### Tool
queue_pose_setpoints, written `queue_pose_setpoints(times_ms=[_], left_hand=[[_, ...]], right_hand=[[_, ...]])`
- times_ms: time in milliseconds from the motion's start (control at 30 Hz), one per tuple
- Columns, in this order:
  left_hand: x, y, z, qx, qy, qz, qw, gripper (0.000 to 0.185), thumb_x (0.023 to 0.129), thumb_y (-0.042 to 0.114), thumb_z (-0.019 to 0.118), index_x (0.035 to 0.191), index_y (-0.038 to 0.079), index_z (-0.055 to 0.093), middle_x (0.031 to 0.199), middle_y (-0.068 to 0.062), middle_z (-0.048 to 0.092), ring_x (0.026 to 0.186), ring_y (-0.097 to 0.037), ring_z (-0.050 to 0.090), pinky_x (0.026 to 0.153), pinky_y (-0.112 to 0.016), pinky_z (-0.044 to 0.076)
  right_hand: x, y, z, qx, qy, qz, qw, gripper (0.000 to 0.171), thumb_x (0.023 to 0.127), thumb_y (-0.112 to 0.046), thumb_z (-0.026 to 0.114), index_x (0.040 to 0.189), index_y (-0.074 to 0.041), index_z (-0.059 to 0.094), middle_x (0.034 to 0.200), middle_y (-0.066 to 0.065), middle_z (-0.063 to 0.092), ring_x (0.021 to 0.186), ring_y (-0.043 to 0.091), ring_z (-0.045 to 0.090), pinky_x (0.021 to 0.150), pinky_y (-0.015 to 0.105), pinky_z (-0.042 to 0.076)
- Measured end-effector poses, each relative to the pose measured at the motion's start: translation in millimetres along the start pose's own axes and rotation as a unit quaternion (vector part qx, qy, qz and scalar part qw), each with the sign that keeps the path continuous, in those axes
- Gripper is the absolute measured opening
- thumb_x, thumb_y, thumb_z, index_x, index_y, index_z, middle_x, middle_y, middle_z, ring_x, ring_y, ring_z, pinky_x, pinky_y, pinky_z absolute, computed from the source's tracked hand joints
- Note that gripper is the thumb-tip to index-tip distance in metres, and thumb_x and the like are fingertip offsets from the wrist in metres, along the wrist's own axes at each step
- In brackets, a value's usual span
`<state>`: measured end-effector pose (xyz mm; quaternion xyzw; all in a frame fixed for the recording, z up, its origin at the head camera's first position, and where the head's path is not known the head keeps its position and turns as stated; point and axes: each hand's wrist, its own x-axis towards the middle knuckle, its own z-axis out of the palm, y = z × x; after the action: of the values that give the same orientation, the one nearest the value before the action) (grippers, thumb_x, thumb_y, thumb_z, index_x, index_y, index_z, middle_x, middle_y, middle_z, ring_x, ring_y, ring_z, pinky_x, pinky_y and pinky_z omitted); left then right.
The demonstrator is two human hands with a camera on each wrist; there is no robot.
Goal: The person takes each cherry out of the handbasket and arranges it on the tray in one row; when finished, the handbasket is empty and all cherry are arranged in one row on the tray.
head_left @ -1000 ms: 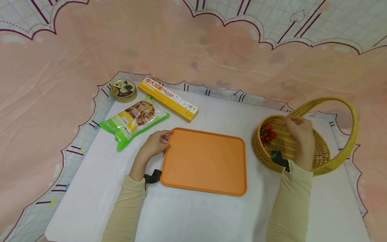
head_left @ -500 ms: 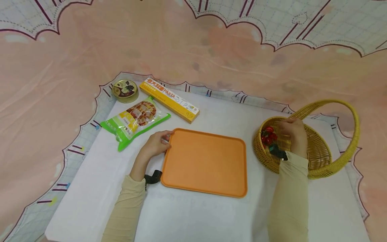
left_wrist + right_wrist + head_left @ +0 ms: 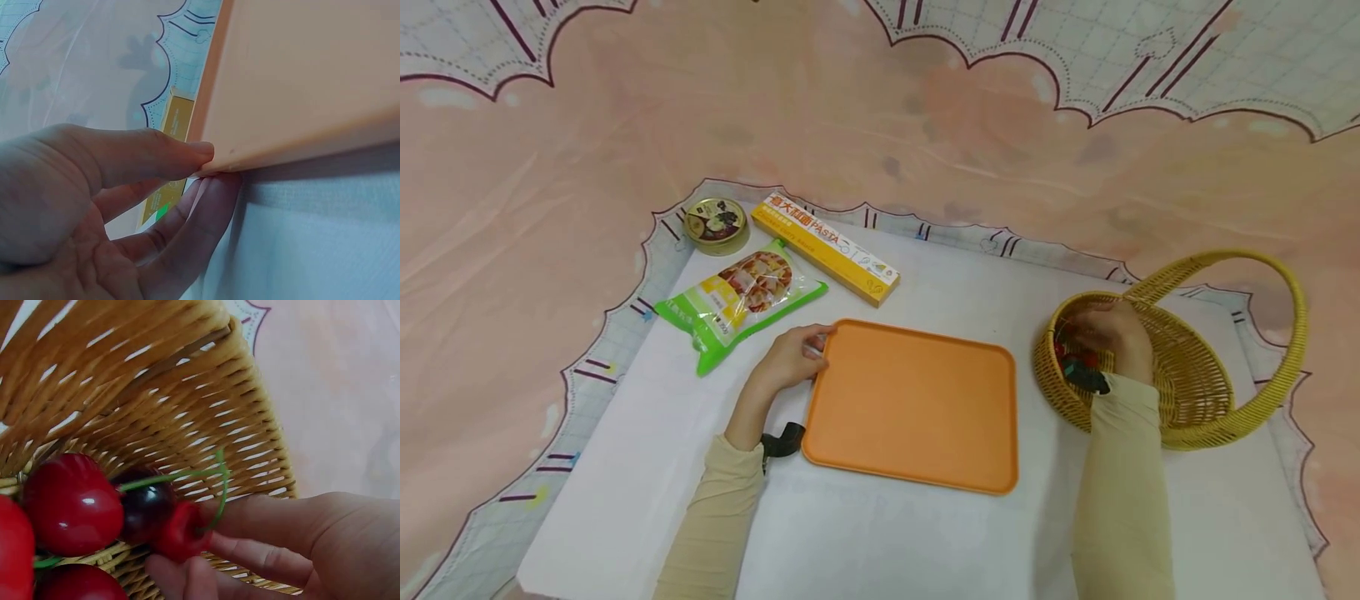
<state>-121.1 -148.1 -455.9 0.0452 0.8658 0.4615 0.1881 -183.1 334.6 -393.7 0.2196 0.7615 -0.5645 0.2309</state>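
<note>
In the basket (image 3: 187,381), pinched cherries (image 3: 178,531), wrist-view only

Orange rectangular plastic tray (image 3: 910,404): smooth, matt. Yellow woven wicker basket (image 3: 1195,392), far right: rough, ribbed weave. Red cherries (image 3: 72,503): glossy skin, thin green stems. Green plastic food pouch (image 3: 737,300), far left: shiny film. Round gold tin (image 3: 716,223): metal. White table cover (image 3: 887,533): matt cloth.
</note>
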Motion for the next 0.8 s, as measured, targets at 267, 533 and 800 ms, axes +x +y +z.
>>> queue_pose_setpoints(times_ms=[267, 533, 800], left_hand=[[1.3, 2.2, 1.3, 0.002, -0.007, -0.006, 1.0, 0.054, 0.086, -0.003, 0.066, 0.139, 0.002, 0.054, 0.109, -0.019, 0.06, 0.088, -0.026, 0.063, 0.063, -0.029, 0.053], [-0.3, 1.4, 0.9, 0.008, -0.001, -0.004, 1.0, 0.054, 0.085, -0.004, 0.066, 0.137, 0.002, 0.055, 0.105, -0.018, 0.059, 0.084, -0.024, 0.062, 0.062, -0.028, 0.052], [0.7, 0.5, 1.4, 0.011, 0.001, 0.002, 0.9999, 0.054, 0.085, -0.004, 0.067, 0.137, 0.001, 0.055, 0.105, -0.019, 0.059, 0.085, -0.026, 0.062, 0.063, -0.028, 0.052]], right_hand=[[-1.5, 2.2, -6.0, 0.011, -0.022, 0.016, 1.0, 0.037, 0.097, -0.003, 0.055, 0.067, -0.02, 0.069, 0.069, -0.007, 0.067, 0.065, 0.008, 0.067, 0.067, 0.022, 0.057], [4.1, 7.5, -6.1, -0.056, -0.047, 0.005, 0.997, 0.018, 0.1, -0.013, 0.054, 0.113, -0.002, 0.058, 0.078, -0.008, 0.062, 0.071, 0.006, 0.066, 0.075, 0.025, 0.057], [5.3, 3.9, -2.8, -0.029, -0.027, 0.03, 0.999, 0.013, 0.097, -0.013, 0.058, 0.102, -0.002, 0.059, 0.073, -0.003, 0.064, 0.065, 0.008, 0.066, 0.068, 0.024, 0.057]])
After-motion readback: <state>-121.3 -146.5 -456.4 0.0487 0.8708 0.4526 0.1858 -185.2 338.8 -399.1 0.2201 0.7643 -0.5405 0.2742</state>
